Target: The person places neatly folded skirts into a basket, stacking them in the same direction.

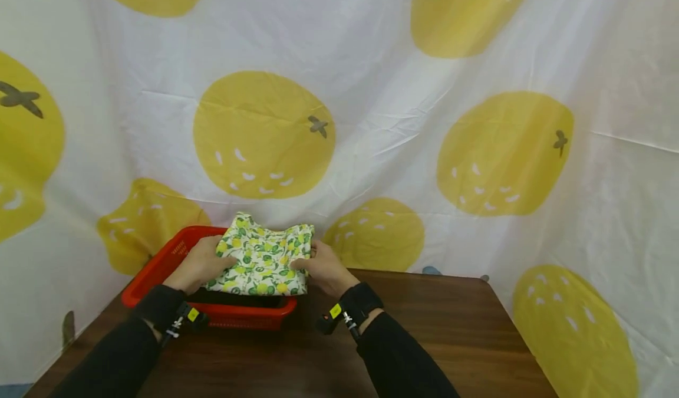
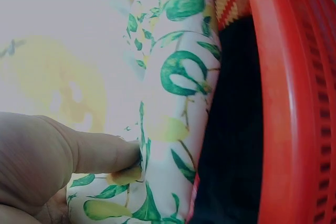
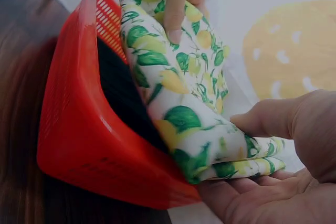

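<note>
A folded white cloth [image 1: 265, 259] printed with yellow lemons and green leaves is held up between both hands over a red plastic basket [image 1: 244, 316]. My left hand [image 1: 198, 262] grips its left side, thumb on the front face. At the opposite side my right hand [image 1: 326, 266] pinches the folded layers, with the thumb [image 3: 268, 119] on top and the fingers underneath. Dark fabric [image 3: 123, 93] lies inside the basket, below the cloth. In the left wrist view the cloth's rolled lower fold [image 2: 176, 103] runs alongside the basket's rim.
The basket stands at the left on a brown wooden table [image 1: 424, 327], whose surface extends to the right. Behind hangs a white curtain [image 1: 382, 121] with large yellow fruit prints, close to the table's back edge. Both wrists wear black straps with small devices.
</note>
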Demonstrator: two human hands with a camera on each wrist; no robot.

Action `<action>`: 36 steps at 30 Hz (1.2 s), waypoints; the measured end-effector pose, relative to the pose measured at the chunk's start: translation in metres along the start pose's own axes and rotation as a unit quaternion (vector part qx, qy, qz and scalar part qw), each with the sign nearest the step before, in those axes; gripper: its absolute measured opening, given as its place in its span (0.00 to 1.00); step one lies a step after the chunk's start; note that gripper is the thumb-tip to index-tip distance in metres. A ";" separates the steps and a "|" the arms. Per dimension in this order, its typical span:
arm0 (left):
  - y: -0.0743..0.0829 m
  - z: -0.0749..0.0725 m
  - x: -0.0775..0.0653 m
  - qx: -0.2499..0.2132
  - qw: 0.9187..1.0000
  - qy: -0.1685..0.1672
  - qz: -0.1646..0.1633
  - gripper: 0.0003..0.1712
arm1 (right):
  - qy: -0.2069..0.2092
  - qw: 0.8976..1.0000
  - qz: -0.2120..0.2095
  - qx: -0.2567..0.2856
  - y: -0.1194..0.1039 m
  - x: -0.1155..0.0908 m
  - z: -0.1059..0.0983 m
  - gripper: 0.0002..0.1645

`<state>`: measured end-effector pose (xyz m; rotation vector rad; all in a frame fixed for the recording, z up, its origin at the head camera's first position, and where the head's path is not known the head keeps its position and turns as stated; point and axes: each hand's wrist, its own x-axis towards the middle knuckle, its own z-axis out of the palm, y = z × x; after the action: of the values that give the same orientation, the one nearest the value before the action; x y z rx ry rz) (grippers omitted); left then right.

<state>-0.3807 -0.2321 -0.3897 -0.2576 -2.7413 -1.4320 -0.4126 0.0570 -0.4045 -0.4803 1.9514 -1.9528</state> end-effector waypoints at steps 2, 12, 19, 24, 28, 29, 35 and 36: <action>-0.008 -0.005 0.001 0.012 1.000 0.003 0.003 0.20 | 0.005 1.000 -0.007 -0.007 0.000 0.007 0.007 0.33; -0.035 -0.015 0.008 0.066 0.998 0.016 -0.021 0.23 | 0.040 0.993 0.017 -0.106 0.007 0.010 0.025 0.36; -0.039 -0.015 0.005 0.177 0.983 0.041 -0.032 0.45 | 0.060 0.946 -0.041 -0.315 0.002 -0.005 0.017 0.44; -0.033 -0.005 0.004 0.208 0.976 0.055 0.022 0.41 | 0.069 0.927 -0.091 -0.356 0.002 -0.013 -0.003 0.38; -0.028 0.008 0.000 0.217 0.972 0.068 0.054 0.37 | 0.068 0.931 -0.106 -0.342 0.014 -0.026 -0.020 0.35; -0.027 0.012 -0.001 0.220 0.971 0.073 0.059 0.36 | 0.070 0.930 -0.108 -0.345 0.017 -0.030 -0.025 0.34; -0.019 0.027 -0.012 0.248 0.959 0.105 0.088 0.34 | 0.084 0.909 -0.129 -0.388 0.025 -0.063 -0.054 0.33; -0.018 0.029 -0.014 0.254 0.956 0.110 0.095 0.34 | 0.089 0.903 -0.135 -0.398 0.025 -0.069 -0.060 0.33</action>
<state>-0.3688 -0.2203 -0.4220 -0.3061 -2.6889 -0.6339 -0.3792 0.1417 -0.4294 -0.8272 2.9095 -1.2655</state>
